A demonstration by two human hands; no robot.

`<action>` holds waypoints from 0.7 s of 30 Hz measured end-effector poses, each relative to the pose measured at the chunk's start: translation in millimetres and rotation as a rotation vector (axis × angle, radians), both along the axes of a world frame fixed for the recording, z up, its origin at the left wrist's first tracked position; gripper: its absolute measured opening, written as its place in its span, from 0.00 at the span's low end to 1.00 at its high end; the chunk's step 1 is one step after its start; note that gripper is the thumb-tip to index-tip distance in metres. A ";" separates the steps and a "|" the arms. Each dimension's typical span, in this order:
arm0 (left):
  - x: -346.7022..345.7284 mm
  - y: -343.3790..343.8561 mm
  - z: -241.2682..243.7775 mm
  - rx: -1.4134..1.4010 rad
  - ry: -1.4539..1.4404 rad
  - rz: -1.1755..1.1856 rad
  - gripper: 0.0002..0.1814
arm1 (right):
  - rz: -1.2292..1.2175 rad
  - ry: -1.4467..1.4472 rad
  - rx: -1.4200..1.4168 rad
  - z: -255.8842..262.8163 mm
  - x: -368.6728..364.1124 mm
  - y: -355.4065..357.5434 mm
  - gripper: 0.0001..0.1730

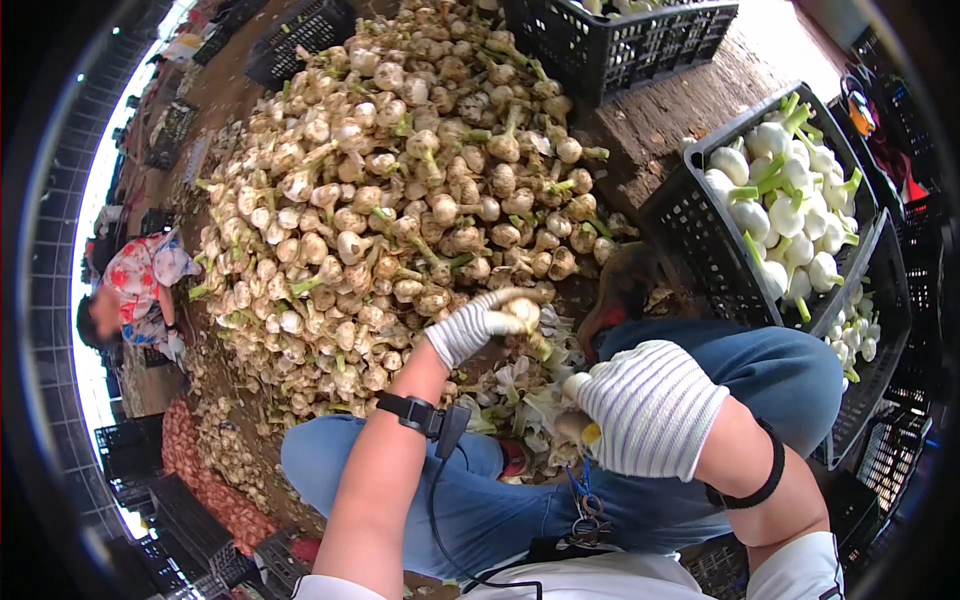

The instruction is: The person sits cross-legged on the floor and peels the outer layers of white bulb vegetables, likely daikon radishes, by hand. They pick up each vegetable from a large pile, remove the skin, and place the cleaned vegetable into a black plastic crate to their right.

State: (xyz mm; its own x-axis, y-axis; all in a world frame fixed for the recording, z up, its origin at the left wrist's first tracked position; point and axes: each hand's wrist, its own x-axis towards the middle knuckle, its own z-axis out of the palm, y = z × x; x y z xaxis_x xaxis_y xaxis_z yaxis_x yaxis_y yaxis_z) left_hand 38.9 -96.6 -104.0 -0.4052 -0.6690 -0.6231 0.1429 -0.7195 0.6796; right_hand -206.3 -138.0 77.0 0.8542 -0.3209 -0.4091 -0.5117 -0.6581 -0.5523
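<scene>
My left hand [469, 326], in a striped white glove, grips a garlic bulb [523, 312] between thumb and fingers, its stem pointing down to the right. My right hand [649, 409], gloved alike, is closed around a small tool whose yellow handle end [591, 433] shows below the fist; its blade or tip is hidden. Ahead of me rises a big heap of soil-stained garlic bulbs [390, 202] with cut stems. Peeled-off garlic skins and trimmings [517, 397] lie on the ground between my legs.
At right, a black plastic crate [709, 274] holds clean white garlic, with another crate [874, 390] beside it. More crates [600, 56] stand behind the heap. Farther left sit a person in a floral top [135, 281] and red mesh sacks [202, 465]. Keys [589, 517] hang near my lap.
</scene>
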 end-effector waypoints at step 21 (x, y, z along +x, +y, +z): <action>-63.5 76.8 142.4 -0.901 -0.439 0.568 0.35 | -0.807 -0.724 1.128 -30.4 24.6 13.3 0.18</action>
